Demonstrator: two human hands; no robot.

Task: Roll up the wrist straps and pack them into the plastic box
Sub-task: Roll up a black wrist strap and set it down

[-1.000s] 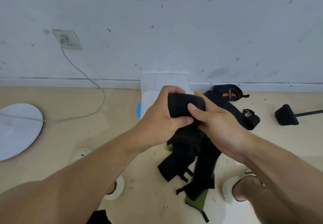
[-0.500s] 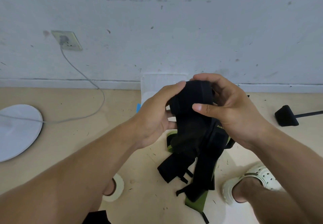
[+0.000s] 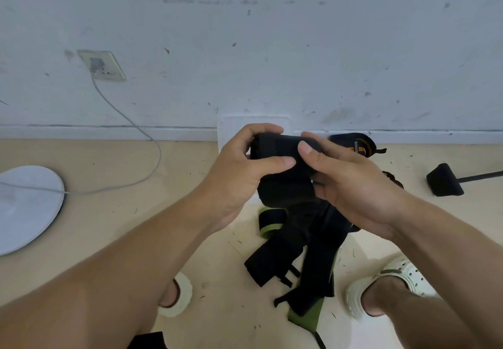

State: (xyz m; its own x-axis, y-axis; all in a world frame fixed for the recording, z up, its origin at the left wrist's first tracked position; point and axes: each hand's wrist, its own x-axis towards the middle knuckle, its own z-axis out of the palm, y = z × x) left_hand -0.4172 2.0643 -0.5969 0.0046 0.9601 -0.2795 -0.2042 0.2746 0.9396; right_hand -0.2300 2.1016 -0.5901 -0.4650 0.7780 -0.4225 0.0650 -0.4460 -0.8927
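Note:
Both hands hold a black wrist strap (image 3: 283,174) wound into a thick roll at the centre of the view. My left hand (image 3: 239,177) grips the roll's left end, thumb across its front. My right hand (image 3: 351,185) grips the right end, with the strap's loose tail hanging down beneath it. Under the hands a pile of black and green straps (image 3: 302,256) lies on the floor. A rolled black-and-orange strap (image 3: 359,144) lies by the wall. The clear plastic box (image 3: 234,128) stands against the wall, mostly hidden behind my hands.
A white round disc (image 3: 24,207) with a grey cable (image 3: 130,125) running to a wall socket (image 3: 100,65) lies at the left. A black padded foot on a rod (image 3: 446,180) is at the right. My feet in white clogs (image 3: 392,283) rest on the beige floor.
The roll went from upright in front of the box to lying horizontal between my hands. My right hand dropped lower, uncovering the black-and-orange strap by the wall.

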